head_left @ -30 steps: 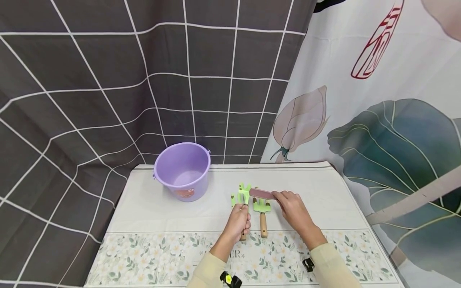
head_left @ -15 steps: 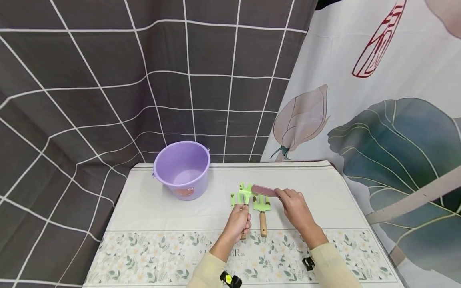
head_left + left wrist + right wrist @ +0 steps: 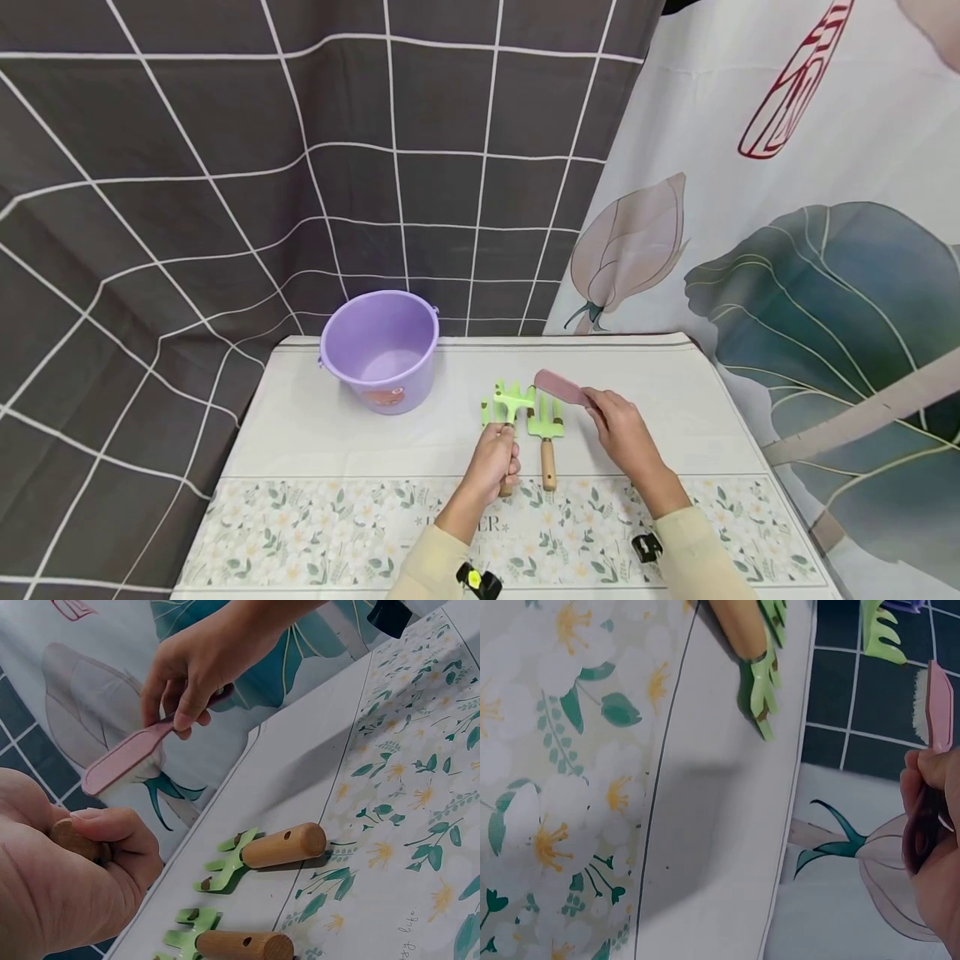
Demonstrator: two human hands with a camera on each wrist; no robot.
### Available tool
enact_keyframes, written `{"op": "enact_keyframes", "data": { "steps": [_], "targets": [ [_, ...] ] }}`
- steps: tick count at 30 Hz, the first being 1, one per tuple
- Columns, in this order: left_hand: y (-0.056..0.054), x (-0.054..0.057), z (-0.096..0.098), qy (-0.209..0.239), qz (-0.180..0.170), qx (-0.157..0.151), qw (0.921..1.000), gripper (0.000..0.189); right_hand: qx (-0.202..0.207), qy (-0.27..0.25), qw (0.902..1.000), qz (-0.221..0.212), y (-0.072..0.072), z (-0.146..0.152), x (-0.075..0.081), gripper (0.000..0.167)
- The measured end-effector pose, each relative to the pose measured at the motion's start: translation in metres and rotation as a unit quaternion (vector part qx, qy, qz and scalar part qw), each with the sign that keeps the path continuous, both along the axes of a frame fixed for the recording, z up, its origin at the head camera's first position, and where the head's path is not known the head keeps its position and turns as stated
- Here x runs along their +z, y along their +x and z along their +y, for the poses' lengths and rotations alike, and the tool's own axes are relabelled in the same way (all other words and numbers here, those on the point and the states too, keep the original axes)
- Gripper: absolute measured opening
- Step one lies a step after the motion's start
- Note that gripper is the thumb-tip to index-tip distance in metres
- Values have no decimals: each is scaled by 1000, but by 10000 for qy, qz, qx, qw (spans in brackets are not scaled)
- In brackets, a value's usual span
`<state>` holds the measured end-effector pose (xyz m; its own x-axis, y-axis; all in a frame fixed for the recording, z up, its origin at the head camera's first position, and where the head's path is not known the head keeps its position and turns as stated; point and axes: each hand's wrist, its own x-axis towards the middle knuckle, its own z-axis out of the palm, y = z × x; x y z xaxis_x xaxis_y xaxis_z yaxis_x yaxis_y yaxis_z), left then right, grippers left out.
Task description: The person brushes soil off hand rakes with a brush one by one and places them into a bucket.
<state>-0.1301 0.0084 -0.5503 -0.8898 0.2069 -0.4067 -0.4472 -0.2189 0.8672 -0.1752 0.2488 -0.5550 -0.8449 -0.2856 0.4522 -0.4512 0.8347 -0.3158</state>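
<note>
My left hand [image 3: 495, 458] grips the wooden handle of a green garden hand rake [image 3: 514, 400], holding its toothed head above the table. In the left wrist view, the handle's wooden end [image 3: 73, 838] shows between thumb and fingers. My right hand [image 3: 618, 429] pinches the handle of a pink brush [image 3: 561, 387]. Short pale bristles [image 3: 921, 709] line one side of the brush in the right wrist view. Brush and rake are slightly apart. Below them lies a green hand fork [image 3: 546, 427] with a wooden handle. A second green tool [image 3: 486, 413] lies left of it, mostly hidden by my left hand.
A purple bucket [image 3: 396, 396] stands upright at the table's back left. The table [image 3: 637, 367] has a white cloth with a floral band along the front. A dark gridded curtain [image 3: 442, 192] hangs behind, and a patterned white curtain [image 3: 652, 100] on the right.
The brush first moved along the rake's head, then away from it to the right, and its head tilted upward. The rake's head has turned slightly in my left hand.
</note>
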Motion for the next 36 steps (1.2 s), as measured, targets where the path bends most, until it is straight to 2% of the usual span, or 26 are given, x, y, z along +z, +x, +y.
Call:
{"op": "enact_keyframes", "data": {
  "steps": [5,12,19,36],
  "targets": [
    [0,0,0,3,21,-10,10000,34,167,-218,9996,-49,5,-2,0,33],
    [0,1,2,7,88,19,10000,26,549,390,9976,149,10,-10,-6,30],
    [1,0,4,-57,119,-7,9999,27,417,579,9970,289,9,-10,-10,31],
    [3,2,2,-30,165,31,9999,28,99,436,9989,158,4,-9,5,32]
  ]
}}
